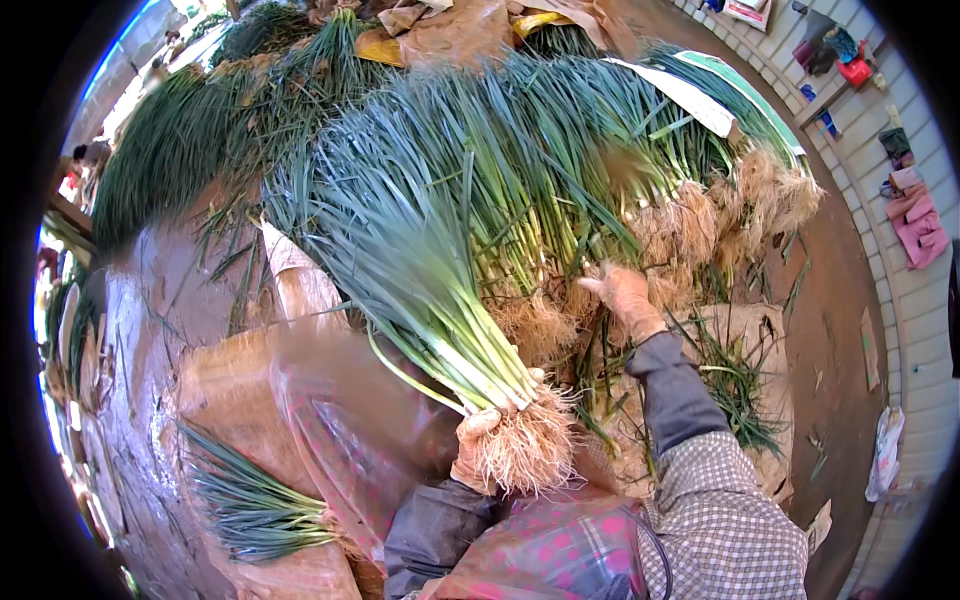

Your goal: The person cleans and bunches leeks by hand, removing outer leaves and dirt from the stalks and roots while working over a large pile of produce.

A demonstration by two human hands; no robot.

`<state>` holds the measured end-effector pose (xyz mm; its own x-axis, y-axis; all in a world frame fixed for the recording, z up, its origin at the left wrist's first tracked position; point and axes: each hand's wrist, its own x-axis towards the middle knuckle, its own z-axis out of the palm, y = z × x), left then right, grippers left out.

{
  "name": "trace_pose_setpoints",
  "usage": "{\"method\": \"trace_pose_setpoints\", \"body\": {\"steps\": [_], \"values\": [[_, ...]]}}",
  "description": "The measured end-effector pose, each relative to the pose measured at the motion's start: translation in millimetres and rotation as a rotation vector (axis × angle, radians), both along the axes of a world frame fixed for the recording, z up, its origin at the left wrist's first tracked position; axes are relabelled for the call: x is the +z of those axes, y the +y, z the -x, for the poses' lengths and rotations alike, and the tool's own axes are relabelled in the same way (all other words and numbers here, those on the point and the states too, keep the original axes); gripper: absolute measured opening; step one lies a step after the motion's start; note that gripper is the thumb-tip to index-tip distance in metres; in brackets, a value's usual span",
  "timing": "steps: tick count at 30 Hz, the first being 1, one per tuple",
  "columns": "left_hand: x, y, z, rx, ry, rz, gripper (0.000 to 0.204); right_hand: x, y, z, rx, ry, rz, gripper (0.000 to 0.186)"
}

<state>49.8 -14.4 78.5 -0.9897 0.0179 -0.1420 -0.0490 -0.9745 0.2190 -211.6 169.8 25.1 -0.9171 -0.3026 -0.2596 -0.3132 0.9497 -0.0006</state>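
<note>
"Bunch of green onions (430, 330): where is it seen in the head view?"

"It is held by the left hand (475, 448), just in front of the lap. The left fingers are closed about the stalk bases, beside the hanging roots (530, 440)."

"And how is its long axis laid?"

"Slantwise: the roots are pointed toward the body, and the leaves are spread away and leftward, over the larger heap (540, 200)."

"By which hand is that heap more nearly approached?"

"By the right hand (622, 297). Its fingers are partly extended, with nothing seen gripped; the heap's stalk bases are placed just beyond and leftward of them. Whether they are touched cannot be told."

"Any writing?"

"None can be read. Print may be carried by the pale bag (748, 12) at the upper right rim, but too small to be made out."
</note>
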Motion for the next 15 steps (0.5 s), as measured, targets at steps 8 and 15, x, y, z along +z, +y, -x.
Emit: {"method": "trace_pose_setpoints", "body": {"steps": [8, 15], "values": [[11, -2, -3, 0.051, -0.081, -0.037, 0.084, 87, -11, -87, -0.032, -0.447, 0.845, 0.023], [-4, 1, -1, 0.053, 0.008, 0.024, 0.080, 59, -7, -156, -0.025, -1.087, 1.000, 0.037]]}}
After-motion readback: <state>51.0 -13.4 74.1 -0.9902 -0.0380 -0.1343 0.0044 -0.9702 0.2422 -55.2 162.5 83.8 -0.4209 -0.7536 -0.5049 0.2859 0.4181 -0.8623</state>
